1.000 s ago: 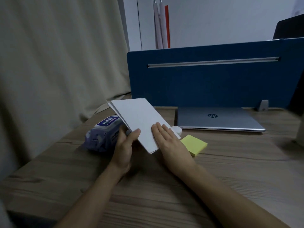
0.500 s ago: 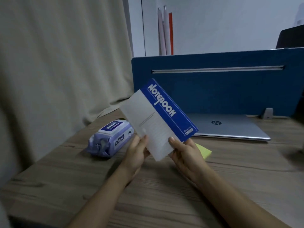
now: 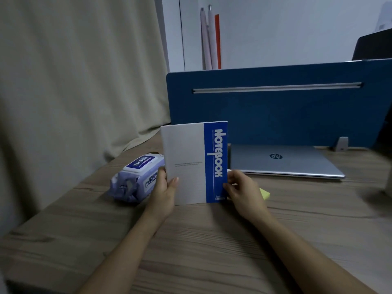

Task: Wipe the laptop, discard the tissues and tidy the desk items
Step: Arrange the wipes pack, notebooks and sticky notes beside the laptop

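At mid-bench, the notebook (image 3: 194, 162) now stands upright on its bottom edge, cover facing us, where half a second ago it was tilted up in the air and a second ago lay white side up; the left hand (image 3: 164, 193) grips its left edge, thumb curled over the front, and the right hand (image 3: 244, 190) pinches the blue spine strip low down with curled fingers (image 3: 228, 185); flat, thin card cover, pale grey with a blue band and white lettering; left of it the wet wipes pack (image 3: 137, 179), soft crinkled purple plastic with a hard flip lid, unmoved; a yellow sticky note pad (image 3: 265, 194) peeks out just behind the right hand; farther right the laptop (image 3: 284, 161), closed, smooth silver metal, lies flat against the blue fabric divider (image 3: 275, 115); wood-grain bench (image 3: 212, 251) underneath; beige curtain (image 3: 74, 81) hanging in folds at left.
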Available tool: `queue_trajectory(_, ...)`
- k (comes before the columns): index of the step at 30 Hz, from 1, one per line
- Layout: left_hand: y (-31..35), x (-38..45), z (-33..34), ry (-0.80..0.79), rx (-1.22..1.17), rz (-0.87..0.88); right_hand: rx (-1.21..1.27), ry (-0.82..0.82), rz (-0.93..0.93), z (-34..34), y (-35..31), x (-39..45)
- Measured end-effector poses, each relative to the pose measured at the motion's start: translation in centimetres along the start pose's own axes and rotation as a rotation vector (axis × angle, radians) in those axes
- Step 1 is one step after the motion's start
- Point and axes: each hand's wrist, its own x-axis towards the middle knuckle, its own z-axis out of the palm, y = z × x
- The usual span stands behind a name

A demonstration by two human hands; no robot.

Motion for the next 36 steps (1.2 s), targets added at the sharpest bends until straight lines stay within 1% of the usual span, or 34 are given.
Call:
queue_trajectory(4,-0.4,-0.6,-0.2,-0.027,0.088,-0.021,-0.025,-0.004,-0.001,0.2,0.0,0.1)
queue_trajectory(7,-0.3,-0.1,-0.2,0.014,0.051,0.007,-0.009,0.01,-0.048,0.2,-0.1,0.4)
queue_trajectory(11,0.3,2.6,0.3,0.089,0.0,0.092,0.055,0.125,-0.13,-0.1,-0.9,2.8)
queue_trajectory(15,0.4,6.6,1.4,0.105,-0.104,0.087,0.06,0.152,-0.096,-0.4,-0.8,6.5)
queue_trajectory(18,-0.4,9.5,2.8,0.112,-0.128,0.06,-0.018,0.147,-0.081,-0.9,0.4,9.3)
queue_trajectory(21,-2.0,11.4,4.5,0.12,-0.077,0.059,-0.025,0.114,-0.038,-1.2,2.2,11.8)
queue_trajectory(25,-4.3,13.5,5.7,0.123,-0.003,0.04,-0.053,0.018,0.011,-0.8,4.5,14.2)
queue_trajectory(28,-5.4,14.8,5.9,0.088,0.064,0.004,-0.042,0.016,0.098,-0.2,6.0,15.5)
queue_trajectory(33,-6.7,15.8,6.0,0.038,0.154,-0.054,-0.178,-0.019,0.103,0.5,6.8,16.6)
queue_trajectory(36,-7.0,15.6,6.1,-0.006,0.315,-0.077,-0.273,-0.048,0.092,0.6,7.0,16.5)
